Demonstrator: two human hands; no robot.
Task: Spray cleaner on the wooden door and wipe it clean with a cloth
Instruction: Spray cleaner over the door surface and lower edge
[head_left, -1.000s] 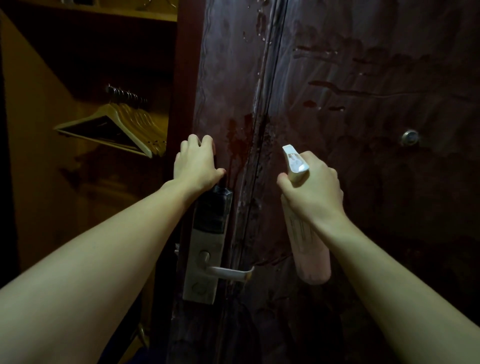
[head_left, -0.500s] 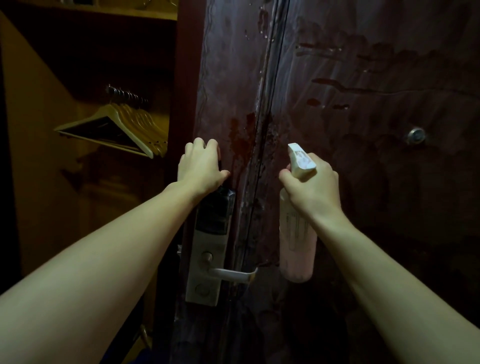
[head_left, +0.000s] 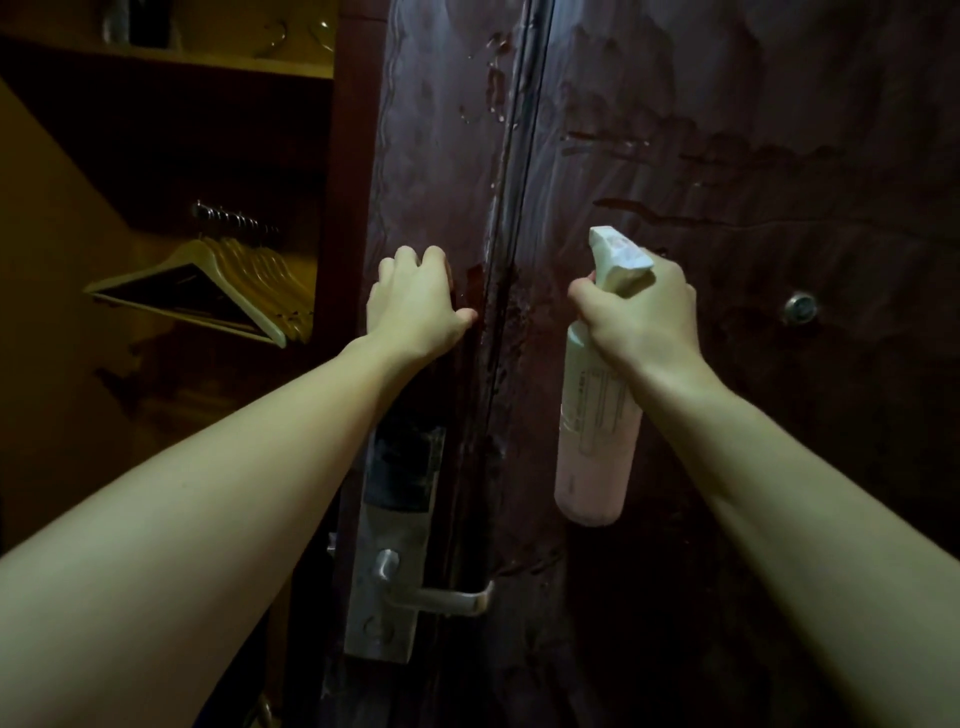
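Your right hand (head_left: 641, 317) grips the neck of the pink spray bottle (head_left: 595, 436), fingers curled round it below the white nozzle, which points at the wooden door (head_left: 753, 171); the bottle's body hangs down just in front of the panel. The door is dark and streaked with wet runs and drips. Your left hand (head_left: 413, 304) holds the door's edge, fingers hooked over it, thumb on the front face, above the metal lock plate (head_left: 387, 587) and its lever handle (head_left: 441, 600). To the left, wooden hangers (head_left: 208, 291) hang in an open wardrobe.
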